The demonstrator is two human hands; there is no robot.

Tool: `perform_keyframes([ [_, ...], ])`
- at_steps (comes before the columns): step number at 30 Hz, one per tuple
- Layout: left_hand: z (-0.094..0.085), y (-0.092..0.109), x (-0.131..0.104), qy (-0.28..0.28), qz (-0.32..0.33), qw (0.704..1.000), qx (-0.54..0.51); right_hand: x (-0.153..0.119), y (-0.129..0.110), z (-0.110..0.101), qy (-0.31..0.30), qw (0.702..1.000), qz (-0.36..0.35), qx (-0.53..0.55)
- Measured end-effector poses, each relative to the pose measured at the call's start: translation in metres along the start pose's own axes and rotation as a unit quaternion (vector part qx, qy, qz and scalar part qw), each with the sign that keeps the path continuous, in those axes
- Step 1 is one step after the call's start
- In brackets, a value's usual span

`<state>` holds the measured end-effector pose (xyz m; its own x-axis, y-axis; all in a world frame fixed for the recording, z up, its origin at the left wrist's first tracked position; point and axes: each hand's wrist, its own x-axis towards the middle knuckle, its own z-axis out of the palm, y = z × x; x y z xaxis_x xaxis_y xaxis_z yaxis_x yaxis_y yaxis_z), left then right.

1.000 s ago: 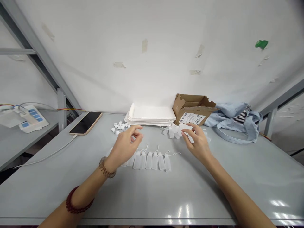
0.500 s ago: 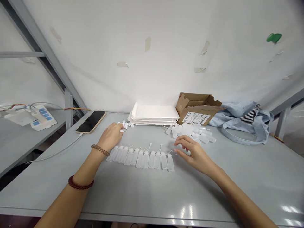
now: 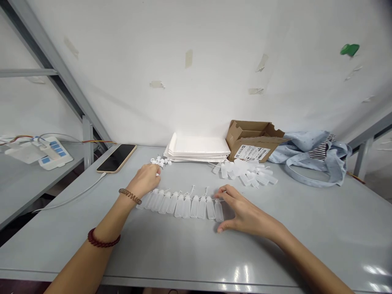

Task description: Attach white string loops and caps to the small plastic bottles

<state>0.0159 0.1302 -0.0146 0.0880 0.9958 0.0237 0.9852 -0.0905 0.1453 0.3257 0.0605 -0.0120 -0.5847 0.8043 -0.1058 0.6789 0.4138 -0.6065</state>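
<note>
A row of small translucent plastic squeeze bottles (image 3: 186, 207) lies side by side on the grey table, necks pointing away from me. My right hand (image 3: 241, 210) spans the rightmost bottle (image 3: 219, 211), its thumb near the base and its fingers by the neck, spread apart. Past the row's left end, my left hand (image 3: 146, 178) is closed, with a bit of a small white cap showing at its fingertips. Just beyond it sits a little pile of white caps (image 3: 161, 160). More loose bottles (image 3: 248, 171) are heaped behind my right hand.
A stack of white padded envelopes (image 3: 199, 149) stands against the wall, beside an open cardboard box (image 3: 255, 141). Pale blue cloth with a strap (image 3: 315, 157) lies at the right. A phone (image 3: 116, 158) with a white cable (image 3: 75, 199) rests at the left.
My right hand has moved left and nearer me, opening around the rightmost bottle. My left hand has drawn back slightly from the cap pile, its fingers curled in more.
</note>
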Motion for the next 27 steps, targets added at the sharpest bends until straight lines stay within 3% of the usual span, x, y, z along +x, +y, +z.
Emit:
perform_keyframes([
  [10,-0.014,0.012,-0.01,0.005,-0.034,0.998,-0.045,-0.003,-0.001,-0.002,0.055,0.997,-0.048,-0.026],
  [14,-0.018,0.028,-0.017,0.016,-0.047,0.983,-0.176,-0.004,-0.002,-0.003,0.116,0.989,-0.082,-0.048],
  [16,-0.019,0.04,-0.022,-0.01,-0.039,0.947,-0.319,-0.003,-0.002,-0.001,0.151,0.98,-0.112,-0.06],
  [19,-0.017,0.06,-0.032,-0.089,0.002,0.861,-0.501,-0.001,-0.002,0.004,0.206,0.96,-0.177,-0.068],
  [22,-0.012,0.077,-0.041,-0.141,0.032,0.791,-0.594,0.0,-0.003,0.01,0.242,0.94,-0.231,-0.066],
  [27,-0.002,0.095,-0.05,-0.168,0.026,0.677,-0.716,-0.001,-0.008,0.018,0.265,0.925,-0.266,-0.053],
])
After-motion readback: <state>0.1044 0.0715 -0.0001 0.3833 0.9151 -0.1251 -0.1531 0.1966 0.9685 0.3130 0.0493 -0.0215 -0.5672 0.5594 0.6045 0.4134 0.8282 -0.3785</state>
